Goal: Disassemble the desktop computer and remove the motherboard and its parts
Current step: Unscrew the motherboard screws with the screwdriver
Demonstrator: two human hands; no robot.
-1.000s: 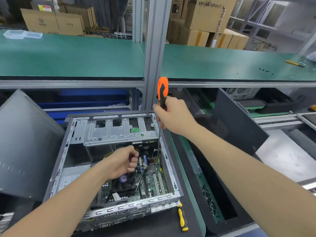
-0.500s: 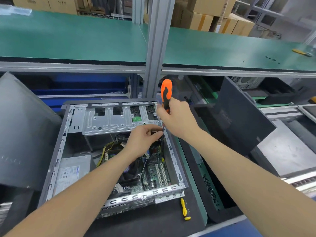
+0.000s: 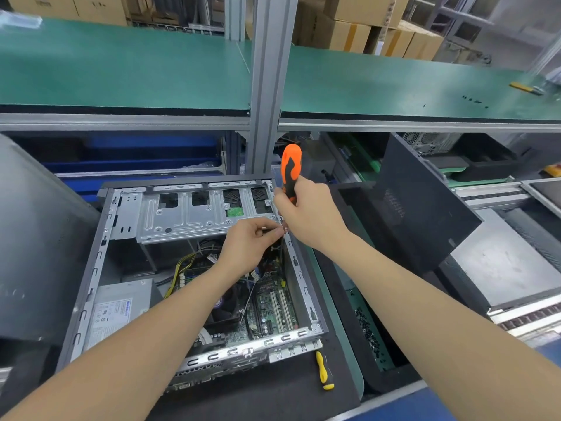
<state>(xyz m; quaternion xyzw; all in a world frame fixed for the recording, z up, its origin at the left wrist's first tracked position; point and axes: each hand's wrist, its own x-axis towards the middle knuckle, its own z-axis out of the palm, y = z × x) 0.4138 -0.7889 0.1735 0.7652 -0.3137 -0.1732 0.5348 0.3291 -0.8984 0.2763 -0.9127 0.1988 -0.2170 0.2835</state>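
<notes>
Screwdriver (image 3: 290,170) gripped, left hand (image 3: 250,249) — maybe — pinching shaft (image 3: 283,259)

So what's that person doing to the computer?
They are taking an open computer case apart. The right hand grips an orange screwdriver, its shaft pointing down inside the case's right wall. The left hand pinches a small piece beside the shaft; I cannot tell what. The motherboard is still inside.

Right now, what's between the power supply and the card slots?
In the head view, the black fan sits on the motherboard between the power supply and the slots.
</notes>
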